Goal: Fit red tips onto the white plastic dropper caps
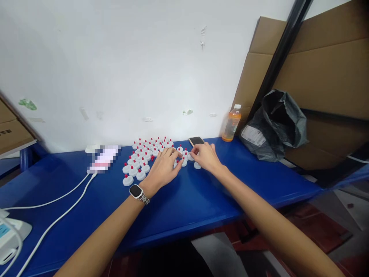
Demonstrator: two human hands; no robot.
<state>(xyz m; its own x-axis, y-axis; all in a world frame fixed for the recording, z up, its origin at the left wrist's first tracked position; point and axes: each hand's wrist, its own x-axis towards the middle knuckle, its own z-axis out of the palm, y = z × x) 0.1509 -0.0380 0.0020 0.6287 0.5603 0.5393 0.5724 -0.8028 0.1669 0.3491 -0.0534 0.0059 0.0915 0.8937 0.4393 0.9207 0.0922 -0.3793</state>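
Many small white caps (133,171) with red tips stand in rough rows on the blue table. My left hand (164,167) rests over the right part of this group, fingers stretched forward and thumb held apart. A few capped pieces lie beneath and just beyond its fingertips. To the right, my right hand (206,157) has thumb and index finger pinched together beside the nearest caps. What the pinch holds, if anything, is hidden. Below that hand sits a white cap (197,165) with no red tip visible. Small loose red tips (152,157) lie beside my left hand.
A phone (196,141) lies behind my right hand. Farther right stand an orange drink bottle (232,123) and a dark plastic bag (268,127) near cardboard (325,69). White cables (57,219) cross the table's left side, beside a power strip (13,238).
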